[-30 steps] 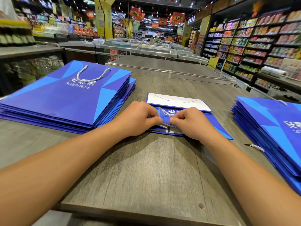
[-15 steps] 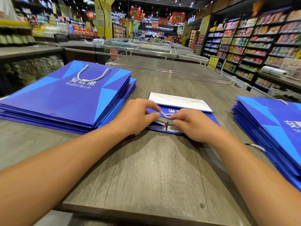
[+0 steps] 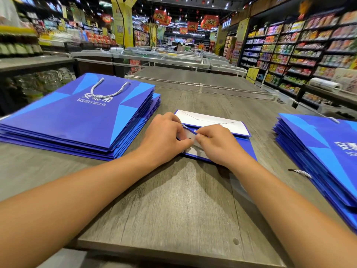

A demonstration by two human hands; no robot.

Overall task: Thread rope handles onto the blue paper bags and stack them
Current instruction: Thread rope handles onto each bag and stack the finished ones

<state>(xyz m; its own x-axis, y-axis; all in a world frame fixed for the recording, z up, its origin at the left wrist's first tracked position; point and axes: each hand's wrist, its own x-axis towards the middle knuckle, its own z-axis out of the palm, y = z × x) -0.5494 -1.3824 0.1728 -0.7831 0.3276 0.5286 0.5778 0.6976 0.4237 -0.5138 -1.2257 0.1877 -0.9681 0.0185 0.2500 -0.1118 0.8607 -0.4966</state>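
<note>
Grey worktop (image 3: 173, 206) carrying left stack (image 3: 77, 120) of blue bags – top one reading "5G", rope handle (image 3: 110, 89) lying across it. Right stack (image 3: 328, 151) sitting opposite. Between them, single bag (image 3: 214, 123) – left hand (image 3: 164, 138) and right hand (image 3: 216, 144) pinching its folded rim.

I see glossy blue paper bags (image 3: 77, 120), smooth and faintly sheened; the open bag (image 3: 212, 122) shows matt white lining. The handle (image 3: 108, 91) looks like twisted rope, perhaps cotton. The surface (image 3: 173, 200) is matt grey woodgrain.
</note>
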